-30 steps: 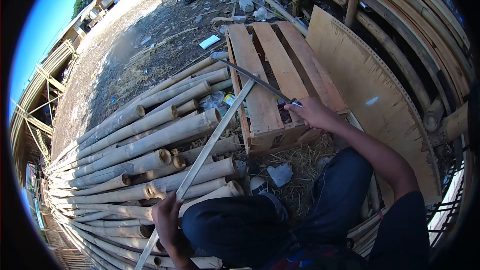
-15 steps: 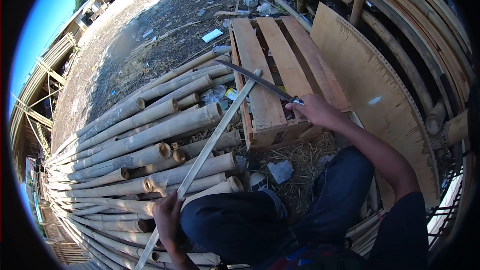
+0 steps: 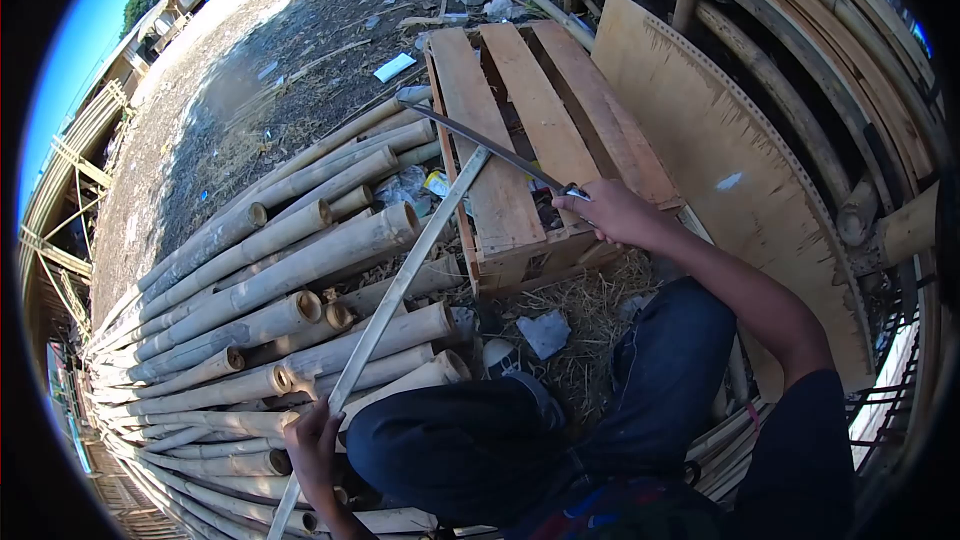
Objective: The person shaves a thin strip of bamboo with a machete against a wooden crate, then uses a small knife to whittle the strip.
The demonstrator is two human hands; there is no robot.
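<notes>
Outdoor yard, bare dirt with scattered litter at the top, wooden pallet (image 3: 520,130) ahead, big plywood sheet (image 3: 740,180) leaning on its right side. Stack of bamboo poles (image 3: 290,280) lies to the left, cut ends facing the person. Left hand (image 3: 312,452) sits low by the knee, fingers wrapped around the near end of a thin bamboo strip (image 3: 400,280). Strip runs up and to the right from that hand, across the pole ends, far tip resting on the pallet's left board. Right hand (image 3: 608,210) is closed around the handle of a long knife (image 3: 490,148) over the pallet's near corner. Blade extends up-left from the hand and meets the strip's far tip; contact point looks touching. Straw and a crumpled scrap (image 3: 545,332) lie on the ground between pallet and knees.
</notes>
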